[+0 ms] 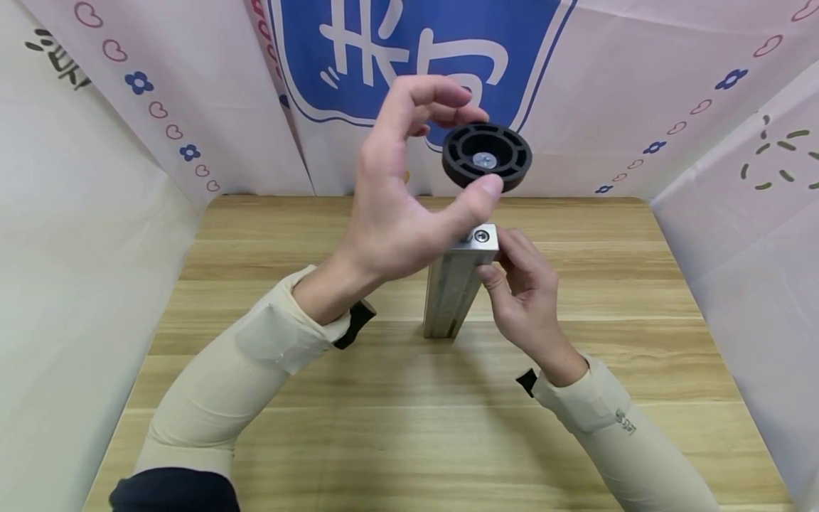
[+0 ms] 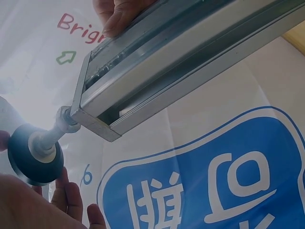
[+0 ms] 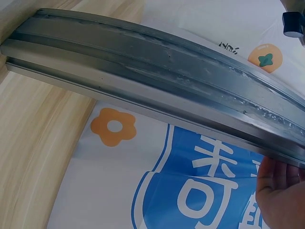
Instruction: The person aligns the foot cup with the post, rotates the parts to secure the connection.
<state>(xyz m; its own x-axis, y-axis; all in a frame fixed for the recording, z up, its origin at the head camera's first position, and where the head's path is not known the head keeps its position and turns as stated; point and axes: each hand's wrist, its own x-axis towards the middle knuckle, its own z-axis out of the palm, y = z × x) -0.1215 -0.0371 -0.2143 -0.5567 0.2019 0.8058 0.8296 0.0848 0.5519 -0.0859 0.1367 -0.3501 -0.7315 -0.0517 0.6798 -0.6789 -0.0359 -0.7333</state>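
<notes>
A metal profile (image 1: 451,291) stands upright on the table, its end plate (image 1: 489,245) at the top. From that plate a threaded stem with a nut (image 2: 67,119) carries a round black levelling foot (image 1: 459,171), whose ribbed underside faces up with a screw head (image 1: 484,160) in the middle. My left hand (image 1: 399,206) holds this foot by its rim, thumb on the near side and fingers curled at the far side. With thumb and fingers, my right hand (image 1: 527,291) grips the profile just below its top end; grooves (image 3: 167,76) run along the profile.
The wood-grain table (image 1: 288,434) lies under both arms. Behind it hangs a white printed sheet (image 1: 595,107) with a blue sign, and white side sheets (image 1: 70,284) flank the table. Black pieces (image 1: 355,325) show at both wrists.
</notes>
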